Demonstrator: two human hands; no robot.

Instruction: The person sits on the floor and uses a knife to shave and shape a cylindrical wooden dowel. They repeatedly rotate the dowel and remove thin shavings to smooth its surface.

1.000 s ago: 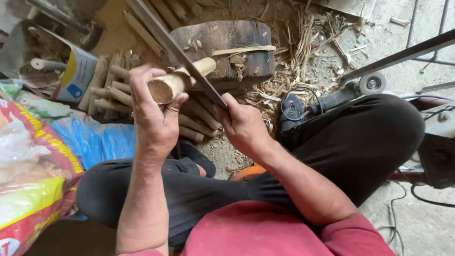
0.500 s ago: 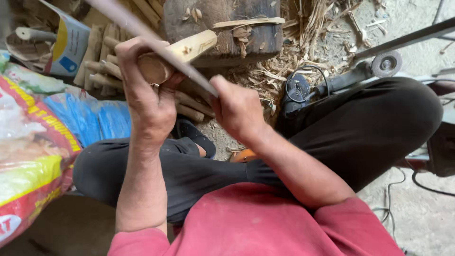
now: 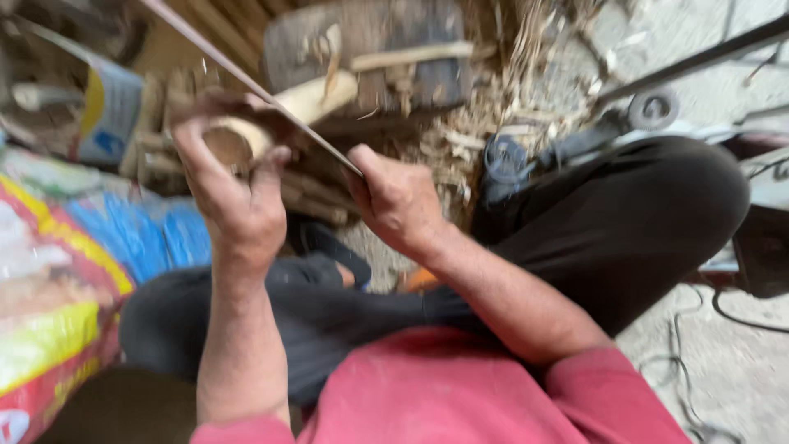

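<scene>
My left hand point(image 3: 234, 193) grips a short pale bamboo stick point(image 3: 308, 99), its cut hollow end facing me and its far end resting toward a dark wooden chopping block point(image 3: 411, 41). My right hand point(image 3: 394, 197) is closed on the handle of a long thin blade point(image 3: 246, 78), which runs up and left across the stick. The blade's edge lies against the stick near my left fingers. The picture is motion-blurred.
Cut bamboo pieces point(image 3: 304, 201) lie stacked below the block, with shavings point(image 3: 485, 123) scattered around. A coloured printed sack point(image 3: 57, 288) sits at left, a can point(image 3: 107, 107) behind it. An angle grinder point(image 3: 592, 131) and cables point(image 3: 699, 378) lie at right beside my crossed legs.
The blade has slid down along the stick toward my left hand. The view has shifted closer and blurred; both hands keep their grip.
</scene>
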